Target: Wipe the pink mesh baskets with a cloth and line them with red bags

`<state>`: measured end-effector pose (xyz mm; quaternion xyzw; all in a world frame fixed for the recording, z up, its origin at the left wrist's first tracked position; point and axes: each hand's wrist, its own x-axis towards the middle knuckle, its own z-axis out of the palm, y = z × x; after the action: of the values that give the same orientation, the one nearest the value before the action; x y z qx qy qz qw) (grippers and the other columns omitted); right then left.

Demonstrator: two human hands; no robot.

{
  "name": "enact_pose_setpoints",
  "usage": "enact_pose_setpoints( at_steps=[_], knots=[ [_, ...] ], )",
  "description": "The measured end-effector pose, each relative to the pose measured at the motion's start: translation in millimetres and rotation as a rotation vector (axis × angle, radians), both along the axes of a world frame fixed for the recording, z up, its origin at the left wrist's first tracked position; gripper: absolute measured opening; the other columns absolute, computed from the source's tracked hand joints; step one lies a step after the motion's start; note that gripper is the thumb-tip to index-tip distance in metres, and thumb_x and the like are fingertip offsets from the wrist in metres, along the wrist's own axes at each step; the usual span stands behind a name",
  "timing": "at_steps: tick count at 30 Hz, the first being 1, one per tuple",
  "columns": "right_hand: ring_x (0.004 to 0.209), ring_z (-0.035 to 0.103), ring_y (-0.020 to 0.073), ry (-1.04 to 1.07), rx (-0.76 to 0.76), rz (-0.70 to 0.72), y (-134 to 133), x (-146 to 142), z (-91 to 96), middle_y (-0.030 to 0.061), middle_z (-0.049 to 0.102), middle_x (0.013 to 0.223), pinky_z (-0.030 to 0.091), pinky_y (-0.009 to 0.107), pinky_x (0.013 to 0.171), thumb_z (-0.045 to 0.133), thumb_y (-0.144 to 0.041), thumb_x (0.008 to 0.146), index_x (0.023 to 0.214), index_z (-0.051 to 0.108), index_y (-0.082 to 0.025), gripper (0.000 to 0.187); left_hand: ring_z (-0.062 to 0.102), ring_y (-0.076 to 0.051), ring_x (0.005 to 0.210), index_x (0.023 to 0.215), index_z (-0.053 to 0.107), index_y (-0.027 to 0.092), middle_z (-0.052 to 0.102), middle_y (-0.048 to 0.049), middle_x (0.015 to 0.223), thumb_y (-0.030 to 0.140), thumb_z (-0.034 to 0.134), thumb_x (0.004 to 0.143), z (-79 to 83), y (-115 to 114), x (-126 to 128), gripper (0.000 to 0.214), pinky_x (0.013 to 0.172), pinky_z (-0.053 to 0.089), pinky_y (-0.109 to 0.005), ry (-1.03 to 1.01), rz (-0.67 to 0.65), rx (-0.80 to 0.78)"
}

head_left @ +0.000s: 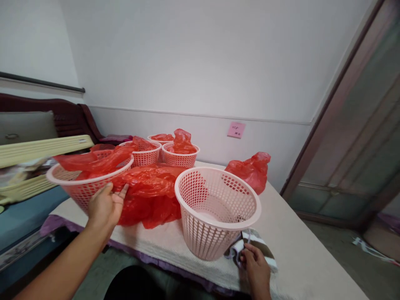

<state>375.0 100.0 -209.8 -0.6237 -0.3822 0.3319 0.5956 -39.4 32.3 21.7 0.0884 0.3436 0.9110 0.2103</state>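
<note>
My left hand (105, 205) is at the near edge of a crumpled red plastic bag (153, 189), its thumb and fingers closed on the film. Right of the bag stands an upright pink perforated plastic basket (208, 237), with nothing large inside it. Just right of that basket, my right hand (256, 266) pinches a striped white and brown cloth item (259, 246) lying on the table. A bunched whitish part (236, 248) sits by its fingertips; the exact kind of cloth is unclear.
Several more pink baskets (90, 182) with red bags in them stand left and behind. Another red bag (254, 170) lies behind the near basket. The cloth-covered table (308, 250) meets the wall, which bears a pink note (236, 130). Yellow slatted plastic (46, 146) is at left.
</note>
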Motion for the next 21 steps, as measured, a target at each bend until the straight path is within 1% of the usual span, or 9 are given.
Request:
enact_pose_setpoints(
  at_steps=[2, 5, 10, 15, 18, 20, 21],
  knots=[
    [0.051, 0.060, 0.0188, 0.011, -0.025, 0.029, -2, 0, 1.3, -0.0016, 0.066, 0.057, 0.047, 0.030, 0.050, 0.062, -0.046, 0.057, 0.083, 0.068, -0.016, 0.040, 0.062, -0.010, 0.074, 0.070, 0.052, 0.017, 0.058, 0.0032, 0.075, -0.003, 0.052, 0.080, 14.6, -7, 7, 0.023, 0.073, 0.061, -0.028, -0.003, -0.013, 0.044],
    [0.051, 0.059, 0.0188, 0.027, -0.052, 0.055, -6, 0, 4.4, -0.0014, 0.066, 0.057, 0.046, 0.031, 0.052, 0.061, -0.048, 0.056, 0.084, 0.066, -0.016, 0.043, 0.062, -0.009, 0.073, 0.066, 0.052, 0.018, 0.057, 0.0030, 0.073, 0.000, 0.053, 0.081, 31.0, -16, 17, 0.023, 0.073, 0.061, -0.024, 0.025, -0.040, 0.102],
    [0.051, 0.059, 0.0200, 0.048, -0.081, 0.071, -11, 1, 10.0, -0.0008, 0.065, 0.055, 0.045, 0.031, 0.053, 0.059, -0.049, 0.054, 0.085, 0.064, -0.016, 0.046, 0.062, -0.008, 0.074, 0.066, 0.055, 0.019, 0.059, 0.0039, 0.075, 0.004, 0.058, 0.081, 48.8, -26, 31, 0.021, 0.077, 0.061, -0.022, 0.116, -0.056, 0.177],
    [0.049, 0.059, 0.0199, 0.069, -0.103, 0.090, -13, -2, 11.0, -0.0010, 0.064, 0.054, 0.044, 0.031, 0.050, 0.057, -0.050, 0.053, 0.086, 0.063, -0.016, 0.047, 0.065, -0.011, 0.085, 0.068, 0.054, 0.020, 0.062, 0.0031, 0.078, 0.007, 0.056, 0.082, 64.0, -21, 38, 0.019, 0.081, 0.059, -0.025, 0.227, -0.077, 0.225],
    [0.047, 0.058, 0.0189, 0.079, -0.113, 0.096, -14, -4, 10.3, -0.0022, 0.062, 0.053, 0.042, 0.030, 0.048, 0.057, -0.050, 0.053, 0.086, 0.062, -0.017, 0.047, 0.065, -0.014, 0.083, 0.070, 0.052, 0.020, 0.063, 0.0022, 0.076, 0.011, 0.055, 0.082, 65.5, -9, 37, 0.015, 0.079, 0.059, -0.028, 0.274, -0.094, 0.220],
    [0.047, 0.057, 0.0183, 0.081, -0.115, 0.099, -14, -5, 10.0, -0.0028, 0.062, 0.053, 0.041, 0.029, 0.047, 0.057, -0.050, 0.053, 0.086, 0.062, -0.017, 0.047, 0.064, -0.014, 0.079, 0.073, 0.050, 0.021, 0.062, 0.0032, 0.076, 0.015, 0.056, 0.080, 58.1, 0, 32, 0.011, 0.074, 0.058, -0.028, 0.296, -0.083, 0.193],
    [0.047, 0.058, 0.0183, 0.080, -0.116, 0.100, -14, -5, 9.9, -0.0028, 0.062, 0.053, 0.041, 0.029, 0.047, 0.057, -0.049, 0.052, 0.086, 0.062, -0.017, 0.047, 0.063, -0.014, 0.078, 0.073, 0.048, 0.021, 0.060, 0.0041, 0.075, 0.017, 0.057, 0.079, 50.9, 5, 29, 0.012, 0.070, 0.057, -0.027, 0.304, -0.071, 0.168]
  ],
)
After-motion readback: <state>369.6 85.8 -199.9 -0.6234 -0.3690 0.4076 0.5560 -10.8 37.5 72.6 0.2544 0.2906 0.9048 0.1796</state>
